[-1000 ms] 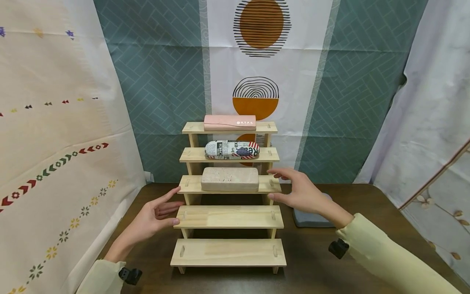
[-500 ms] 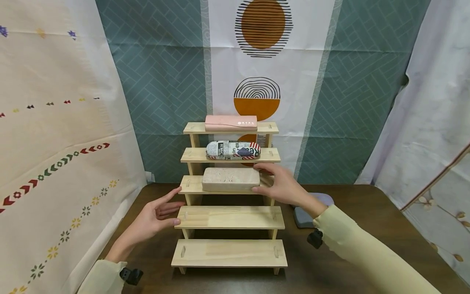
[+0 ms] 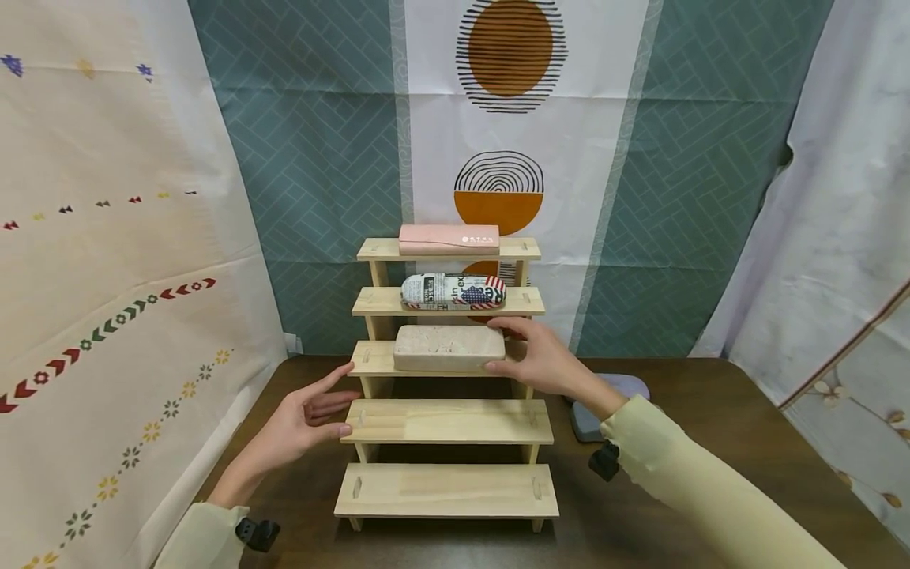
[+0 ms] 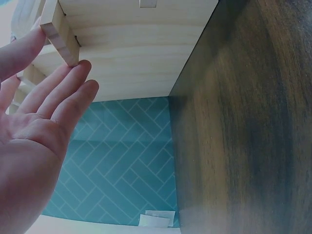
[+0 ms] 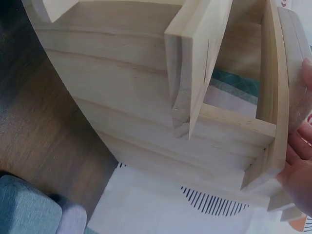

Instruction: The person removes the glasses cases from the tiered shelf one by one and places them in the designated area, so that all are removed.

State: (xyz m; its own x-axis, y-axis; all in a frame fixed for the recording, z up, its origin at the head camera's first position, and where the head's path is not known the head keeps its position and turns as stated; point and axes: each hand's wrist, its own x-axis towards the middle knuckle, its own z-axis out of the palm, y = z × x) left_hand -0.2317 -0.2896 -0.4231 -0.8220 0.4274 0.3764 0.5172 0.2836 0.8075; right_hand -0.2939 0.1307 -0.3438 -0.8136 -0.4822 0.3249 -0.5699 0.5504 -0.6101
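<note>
A wooden five-step display stand (image 3: 446,420) faces me. On its middle step lies a cream glasses case (image 3: 449,348). My right hand (image 3: 536,359) pinches the case's right end, thumb at the front and a finger at the back. In the right wrist view this hand (image 5: 298,170) shows at the edge, beside the case (image 5: 295,63). My left hand (image 3: 302,415) is at the stand's left side, fingers loosely extended; in the left wrist view its thumb and fingertips touch a step's end (image 4: 61,34).
A pink glasses case (image 3: 449,239) lies on the top step, and a newsprint-patterned case (image 3: 453,292) on the step below. Behind the right forearm, a grey case (image 3: 587,425) and a lavender case (image 3: 629,385) lie on the dark table (image 3: 682,482). Fabric hangs on three sides.
My right hand has moved left from beside the stand onto the cream case's right end and grips it there. The left hand keeps its place at the stand.
</note>
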